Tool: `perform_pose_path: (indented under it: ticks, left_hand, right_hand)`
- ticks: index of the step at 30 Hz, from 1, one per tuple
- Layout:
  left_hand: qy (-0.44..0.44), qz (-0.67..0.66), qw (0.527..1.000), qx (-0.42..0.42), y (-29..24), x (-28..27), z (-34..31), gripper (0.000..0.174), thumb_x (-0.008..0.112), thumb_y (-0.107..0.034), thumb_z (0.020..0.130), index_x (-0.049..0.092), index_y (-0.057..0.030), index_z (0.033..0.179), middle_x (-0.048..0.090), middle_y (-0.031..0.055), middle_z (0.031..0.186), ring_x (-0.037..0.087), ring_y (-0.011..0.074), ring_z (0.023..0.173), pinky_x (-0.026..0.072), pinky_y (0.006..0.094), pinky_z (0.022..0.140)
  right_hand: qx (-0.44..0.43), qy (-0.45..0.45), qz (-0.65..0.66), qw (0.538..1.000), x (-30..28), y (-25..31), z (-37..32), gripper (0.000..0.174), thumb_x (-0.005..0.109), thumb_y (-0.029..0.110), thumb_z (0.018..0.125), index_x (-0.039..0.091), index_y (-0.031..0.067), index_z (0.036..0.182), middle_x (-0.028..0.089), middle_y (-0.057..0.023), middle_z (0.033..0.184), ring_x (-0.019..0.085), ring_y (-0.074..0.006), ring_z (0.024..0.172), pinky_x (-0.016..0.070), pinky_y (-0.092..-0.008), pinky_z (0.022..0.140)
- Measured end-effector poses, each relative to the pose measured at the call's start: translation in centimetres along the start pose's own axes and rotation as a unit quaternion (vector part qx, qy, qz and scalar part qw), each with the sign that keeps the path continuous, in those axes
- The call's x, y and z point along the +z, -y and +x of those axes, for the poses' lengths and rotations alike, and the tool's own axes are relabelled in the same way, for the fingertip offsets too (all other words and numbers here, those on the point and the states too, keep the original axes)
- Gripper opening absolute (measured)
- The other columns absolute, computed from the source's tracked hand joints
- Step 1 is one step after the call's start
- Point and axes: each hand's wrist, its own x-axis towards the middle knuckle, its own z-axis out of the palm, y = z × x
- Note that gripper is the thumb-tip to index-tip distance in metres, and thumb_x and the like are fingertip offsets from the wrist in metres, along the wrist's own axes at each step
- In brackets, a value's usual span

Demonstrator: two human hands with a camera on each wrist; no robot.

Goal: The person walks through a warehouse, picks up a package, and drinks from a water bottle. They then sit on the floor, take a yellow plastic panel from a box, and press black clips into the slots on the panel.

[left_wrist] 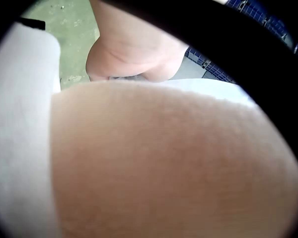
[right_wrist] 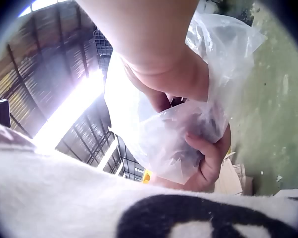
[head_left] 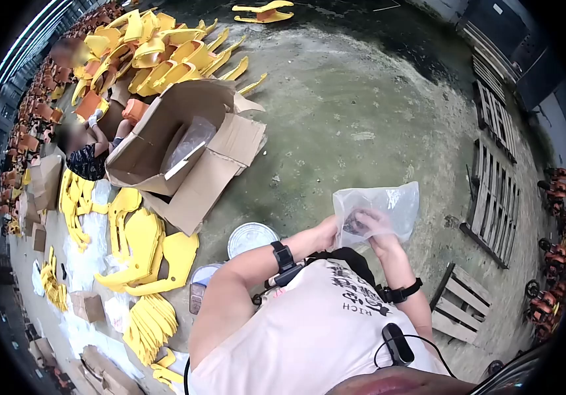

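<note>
A clear plastic bag (head_left: pixel 395 204) is held up in front of the chest. My left hand (head_left: pixel 324 232) grips its left side; in the right wrist view this hand (right_wrist: pixel 208 161) has its thumb against the plastic. My right hand (head_left: pixel 374 227) shows through the film in the head view, inside or behind the bag. The right wrist view has the right hand (right_wrist: pixel 174 74) reaching into the bag's opening, with a small dark item (right_wrist: pixel 178 101) at its curled fingers. The left wrist view shows mostly skin and part of a hand (left_wrist: pixel 134 59), its fingers hidden.
An open cardboard box (head_left: pixel 191 204) stands at the left, beside piled yellow parts (head_left: pixel 138 250). A round lidded bucket (head_left: pixel 252 239) is near the left forearm. Another person (head_left: pixel 88 148) sits beyond the box. Wooden pallets (head_left: pixel 494 197) lie at the right on the green floor (head_left: pixel 336 118).
</note>
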Motion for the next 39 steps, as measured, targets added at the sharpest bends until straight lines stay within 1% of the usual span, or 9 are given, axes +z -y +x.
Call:
perform_pose_path:
  ticks: [2,3,5,11,19,22,29,33,39]
  left_hand:
    - [-0.006,-0.025,0.999,-0.036,0.6,0.1,0.9,0.038,0.056,-0.033,0.094,0.056,-0.0062,0.121,0.063,0.0073,0.114,0.063,0.0174,0.101,0.0533,0.0308,0.087]
    - [-0.048,0.023,0.998,-0.026,-13.5,-1.8,5.9,0.038,0.056,-0.033,0.094,0.056,-0.0062,0.121,0.063,0.0073,0.114,0.063,0.0174,0.101,0.0533,0.0308,0.087]
    - [-0.005,-0.004,1.0,0.011,-17.3,-1.2,9.9,0.036,0.055,-0.03,0.095,0.056,-0.0057,0.12,0.062,0.008,0.115,0.063,0.0172,0.1,0.0535,0.0314,0.087]
    - [-0.038,-0.079,0.992,0.093,-31.1,-3.3,21.3,0.037,0.047,-0.03,0.098,0.053,-0.0038,0.123,0.06,0.0096,0.117,0.062,0.0215,0.101,0.0544,0.0365,0.088]
    - [0.103,-0.25,0.899,0.345,-47.3,-8.0,23.4,0.042,0.047,-0.035,0.097,0.049,-0.0045,0.125,0.057,0.011,0.119,0.059,0.0234,0.108,0.0522,0.0352,0.091]
    - [-0.085,-0.21,0.884,0.409,-52.9,-10.2,24.7,0.037,0.049,-0.031,0.096,0.05,-0.0053,0.123,0.056,0.0098,0.116,0.059,0.0214,0.107,0.0531,0.0352,0.09]
    - [-0.092,-0.172,0.866,0.461,-66.1,-19.3,27.2,0.044,0.045,-0.028,0.097,0.043,-0.003,0.133,0.052,0.0124,0.127,0.055,0.0238,0.113,0.0503,0.0368,0.094]
    - [0.019,-0.257,0.856,0.448,-73.2,-21.8,25.1,0.036,0.051,-0.02,0.095,0.049,-0.0017,0.127,0.057,0.0126,0.12,0.059,0.0236,0.108,0.0525,0.0388,0.092]
    - [-0.212,-0.192,0.76,0.583,-80.4,-28.3,24.1,0.037,0.049,-0.02,0.096,0.047,-0.0005,0.127,0.055,0.0109,0.124,0.056,0.0239,0.112,0.0487,0.0385,0.096]
  right_hand:
    - [0.032,-0.057,0.144,0.987,-0.6,0.8,-0.9,0.035,0.063,0.009,0.086,0.054,-0.003,0.118,0.059,-0.0166,0.112,0.059,-0.0261,0.103,0.0534,-0.0314,0.082]
    - [0.013,-0.015,0.189,0.982,0.2,7.9,11.7,0.035,0.063,0.009,0.086,0.054,-0.003,0.118,0.059,-0.0166,0.112,0.059,-0.0261,0.103,0.0534,-0.0314,0.082]
    - [0.061,0.048,0.403,0.912,-3.1,11.0,16.8,0.019,0.058,0.002,0.085,0.057,-0.0052,0.103,0.058,-0.0171,0.103,0.058,-0.0291,0.097,0.0546,-0.0317,0.079]
    - [0.09,0.143,0.508,0.844,-4.1,23.3,34.5,0.026,0.044,0.009,0.094,0.051,-0.0039,0.115,0.054,-0.0202,0.116,0.049,-0.0368,0.114,0.0422,-0.0539,0.102]
    - [0.236,0.254,0.36,0.866,5.3,39.3,51.7,0.029,0.057,0.006,0.09,0.05,-0.0076,0.115,0.052,-0.0204,0.118,0.05,-0.0364,0.115,0.0465,-0.0469,0.102]
    - [0.19,0.288,0.215,0.914,8.9,41.6,57.8,0.031,0.061,0.001,0.088,0.051,-0.0067,0.116,0.054,-0.0173,0.118,0.056,-0.0319,0.11,0.0511,-0.039,0.099]
    - [0.233,0.29,0.066,0.926,16.4,46.7,69.5,0.028,0.064,0.007,0.088,0.055,0.0003,0.113,0.06,-0.0104,0.109,0.061,-0.0193,0.098,0.056,-0.0288,0.082]
    - [0.273,0.363,-0.002,0.891,20.2,50.5,75.0,0.02,0.063,0.013,0.09,0.06,0.0025,0.107,0.063,-0.0062,0.099,0.06,-0.0127,0.087,0.0525,-0.0231,0.071]
    - [0.365,0.43,-0.191,0.804,26.4,53.7,86.2,0.013,0.057,0.013,0.094,0.06,0.0027,0.102,0.06,-0.0016,0.091,0.052,-0.0048,0.072,0.0409,-0.0166,0.053]
